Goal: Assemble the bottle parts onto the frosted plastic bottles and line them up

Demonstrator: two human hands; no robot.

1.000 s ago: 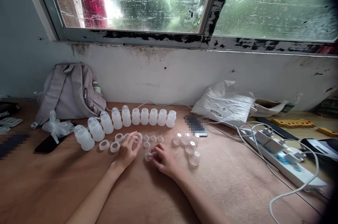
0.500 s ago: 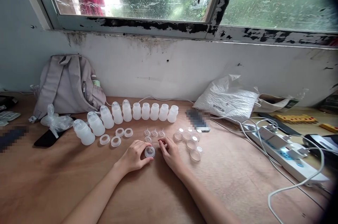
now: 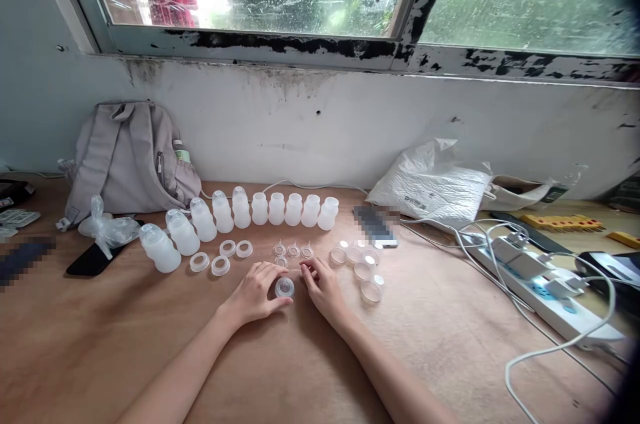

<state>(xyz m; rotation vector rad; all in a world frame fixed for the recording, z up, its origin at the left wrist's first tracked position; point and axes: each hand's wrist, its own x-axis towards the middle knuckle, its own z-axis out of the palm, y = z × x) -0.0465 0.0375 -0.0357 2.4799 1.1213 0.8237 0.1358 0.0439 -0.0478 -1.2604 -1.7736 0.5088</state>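
My left hand (image 3: 255, 294) rests on the wooden table (image 3: 150, 351) with thumb and fingers around a small ring with a clear teat (image 3: 285, 287). My right hand (image 3: 323, 285) lies just right of it, fingertips touching the table near the teat and several loose clear teats (image 3: 293, 251). A curved row of several translucent white bottles (image 3: 273, 209) stands behind, the left ones capped. Three white rings (image 3: 220, 257) lie left of my hands. Several clear caps (image 3: 361, 264) lie to the right.
A grey backpack (image 3: 127, 157) leans on the wall at the left, with a knotted plastic bag (image 3: 105, 231) and black phone (image 3: 90, 263) before it. A phone (image 3: 376, 225), white bag (image 3: 433, 187) and power strip with cables (image 3: 540, 281) sit right.
My left hand left the rings and came in to the ringed teat in front of me. My right hand let go of that piece and rests beside it. The view shifted slightly.
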